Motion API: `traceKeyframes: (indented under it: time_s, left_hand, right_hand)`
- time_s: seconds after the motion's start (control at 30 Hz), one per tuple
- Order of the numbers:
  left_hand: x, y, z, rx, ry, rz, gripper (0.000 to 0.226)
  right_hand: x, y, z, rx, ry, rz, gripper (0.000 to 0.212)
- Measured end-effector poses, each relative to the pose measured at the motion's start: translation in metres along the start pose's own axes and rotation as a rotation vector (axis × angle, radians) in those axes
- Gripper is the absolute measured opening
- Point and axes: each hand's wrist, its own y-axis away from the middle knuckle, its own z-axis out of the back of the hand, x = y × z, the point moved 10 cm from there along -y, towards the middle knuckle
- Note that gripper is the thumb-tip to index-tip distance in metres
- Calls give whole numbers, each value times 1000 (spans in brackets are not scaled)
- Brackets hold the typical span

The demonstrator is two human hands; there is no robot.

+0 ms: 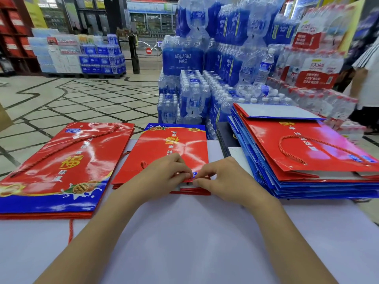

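Observation:
A flat red gift bag lies in the middle of the white table, its open end toward me. My left hand and my right hand meet at that near edge, and both pinch it with curled fingertips close together. A red cord handle peeks out just left of my left hand. Another folded red and blue bag lies flat on the left. A stack of several folded red and blue bags sits on the right.
Beyond the table stand shrink-wrapped packs of blue bottled water and red-labelled water packs. A person in a striped shirt stands at the far right. Tiled floor spreads to the left, with more water pallets behind.

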Motion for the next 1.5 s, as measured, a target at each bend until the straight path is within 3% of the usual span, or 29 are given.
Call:
traceKeyframes:
  time_s: [0.27, 0.47, 0.8, 1.33, 1.5]
  left_hand:
    - [-6, 3, 10, -25, 76, -44, 32]
    - [1, -2, 7, -84, 49, -61, 41]
    - [4, -3, -1, -53, -6, -33, 46]
    - [1, -4, -4, -36, -19, -20, 44]
    - [1, -1, -2, -52, -42, -2, 56]
  right_hand:
    - [1, 0, 24, -271, 25, 73, 7]
    - [15, 7, 34, -476, 223, 70, 16]
    - [-2, 0, 3, -310, 387, -142, 37]
    - [4, 3, -3, -313, 418, -211, 30]
    - [2, 1, -3, -282, 353, -218, 22]
